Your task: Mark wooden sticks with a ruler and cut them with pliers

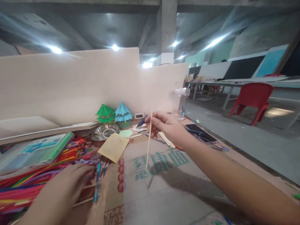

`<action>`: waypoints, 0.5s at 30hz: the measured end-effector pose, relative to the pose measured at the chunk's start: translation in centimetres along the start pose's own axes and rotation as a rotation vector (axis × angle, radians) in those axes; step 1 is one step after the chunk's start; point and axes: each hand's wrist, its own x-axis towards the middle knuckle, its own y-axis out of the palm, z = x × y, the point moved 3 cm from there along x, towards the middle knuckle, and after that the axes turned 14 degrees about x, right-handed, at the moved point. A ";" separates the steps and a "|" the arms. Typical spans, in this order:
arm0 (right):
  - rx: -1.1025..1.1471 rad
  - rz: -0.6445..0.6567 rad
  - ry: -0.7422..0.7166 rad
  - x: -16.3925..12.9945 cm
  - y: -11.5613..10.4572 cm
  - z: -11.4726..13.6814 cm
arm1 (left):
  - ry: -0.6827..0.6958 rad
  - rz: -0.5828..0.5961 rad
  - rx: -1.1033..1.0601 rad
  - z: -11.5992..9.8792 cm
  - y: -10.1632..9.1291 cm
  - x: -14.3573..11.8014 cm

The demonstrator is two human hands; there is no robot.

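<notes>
Our right hand (164,126) pinches a thin wooden stick (148,147) near its top, fingers closed on it, so it hangs nearly upright above the printed cardboard (168,184) on the desk. Our left hand (63,190) lies flat and spread, holding nothing, on the pile of coloured pipe cleaners (28,184). More sticks (167,139) lie just beside the right hand, near a yellow sheet (113,147).

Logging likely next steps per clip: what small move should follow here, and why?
Probably the left hand picks one pipe cleaner from the pile it rests on. The right hand already holds a wooden stick nearly upright over the cardboard, seemingly ready for wrapping.
</notes>
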 end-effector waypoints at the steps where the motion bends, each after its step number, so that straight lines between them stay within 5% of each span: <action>1: 0.003 0.023 -0.010 0.5 0.6 0.3 | 0.022 0.067 -0.117 -1.9 -0.5 1.2; 5: 0.010 0.051 -0.079 2.1 2.0 1.3 | -0.025 0.250 -0.749 -7.6 -1.5 5.7; 7: 0.012 0.045 -0.109 2.7 2.1 1.3 | 0.001 0.325 -0.871 -9.3 -1.0 6.7; 15: 0.118 -0.001 -0.084 3.0 0.6 0.3 | -0.081 0.460 -1.083 -10.7 2.0 5.4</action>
